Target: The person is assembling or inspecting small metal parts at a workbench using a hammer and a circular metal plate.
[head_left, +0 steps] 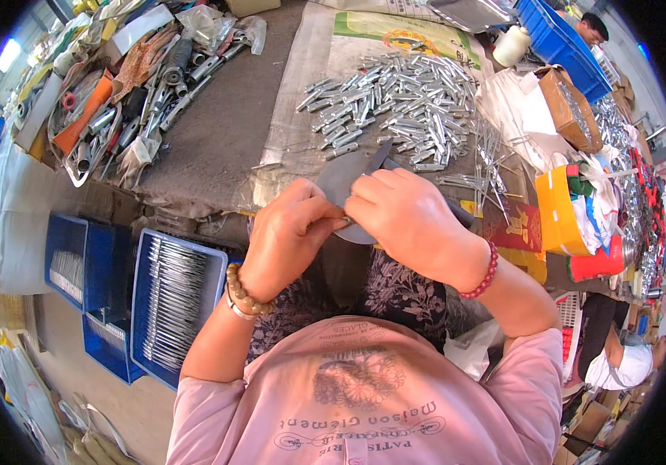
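My left hand [293, 231] and my right hand [410, 218] meet in front of my chest, fingertips pinched together. What they hold between them is small and mostly covered by the fingers, so I cannot make it out. Right under the fingertips is a flat grey disc [336, 180] at the table's edge. A dark pointed piece [380, 155] sticks out beyond my right knuckles; whether that hand grips it is hidden. Just past the disc lies a wide heap of short shiny metal tubes [395, 101]. Thin metal rods [490, 167] lie to the right of the heap.
Blue crates [138, 306] with rows of slim metal pieces stand low at left. Mixed tools and scraps [135, 93] crowd the table's far left. At right are a cut yellow container [558, 205], a cardboard box [569, 108] and a blue bin [558, 43]. Other people are at right.
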A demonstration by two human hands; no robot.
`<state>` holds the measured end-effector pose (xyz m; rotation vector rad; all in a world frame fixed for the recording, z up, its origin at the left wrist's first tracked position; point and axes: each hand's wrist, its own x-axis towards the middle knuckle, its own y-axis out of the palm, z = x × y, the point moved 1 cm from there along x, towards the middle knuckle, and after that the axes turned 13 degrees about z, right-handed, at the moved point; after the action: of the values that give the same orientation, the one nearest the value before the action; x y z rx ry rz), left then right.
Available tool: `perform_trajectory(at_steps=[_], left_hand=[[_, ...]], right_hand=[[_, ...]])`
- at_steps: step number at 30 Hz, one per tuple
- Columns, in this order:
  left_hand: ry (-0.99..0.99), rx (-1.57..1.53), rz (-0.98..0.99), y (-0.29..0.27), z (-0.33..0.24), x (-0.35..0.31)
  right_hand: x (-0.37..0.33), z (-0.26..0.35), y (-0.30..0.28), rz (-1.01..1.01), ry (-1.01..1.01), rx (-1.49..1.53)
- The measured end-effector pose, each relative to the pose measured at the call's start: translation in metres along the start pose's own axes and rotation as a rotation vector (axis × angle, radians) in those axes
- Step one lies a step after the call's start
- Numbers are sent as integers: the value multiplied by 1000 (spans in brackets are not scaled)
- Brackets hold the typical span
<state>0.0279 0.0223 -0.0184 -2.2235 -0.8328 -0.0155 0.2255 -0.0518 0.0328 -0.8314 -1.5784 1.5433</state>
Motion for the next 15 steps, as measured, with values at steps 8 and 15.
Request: perform_trajectory(at_steps=[8,15], left_hand=[[-50,-70,32,0,-1,1],[-64,-144,50,-4,2,2]], right_hand=[[-52,-19,13,-122,507,79],[-64,-24,21,-154,518,96]])
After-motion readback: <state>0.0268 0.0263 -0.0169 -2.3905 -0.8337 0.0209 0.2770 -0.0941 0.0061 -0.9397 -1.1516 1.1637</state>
